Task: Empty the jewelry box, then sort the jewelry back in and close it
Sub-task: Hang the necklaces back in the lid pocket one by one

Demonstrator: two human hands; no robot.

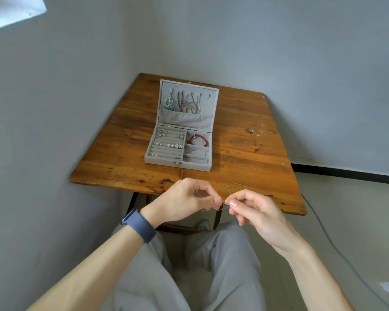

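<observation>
A grey velvet jewelry box (164, 161) stands open on the wooden table (252, 153), its lid upright. Several necklaces (185, 103) hang inside the lid, with a teal piece (168, 103) at the left. Rings and earrings (168, 144) sit in the ring rolls. A red bead bracelet (198, 140) lies in the top right compartment, and a thin silver chain (198, 151) lies below it. At the table's near edge my left hand (186, 200) and my right hand (254, 209) each pinch a thin silver chain (236, 187) between them. One loop of it rises above my right fingers.
The table stands in a corner between two pale walls. A grey cable (337, 245) runs over the floor at the right. My knees in grey trousers (222, 261) are below the table's edge. A dark blue band (139, 225) is on my left wrist.
</observation>
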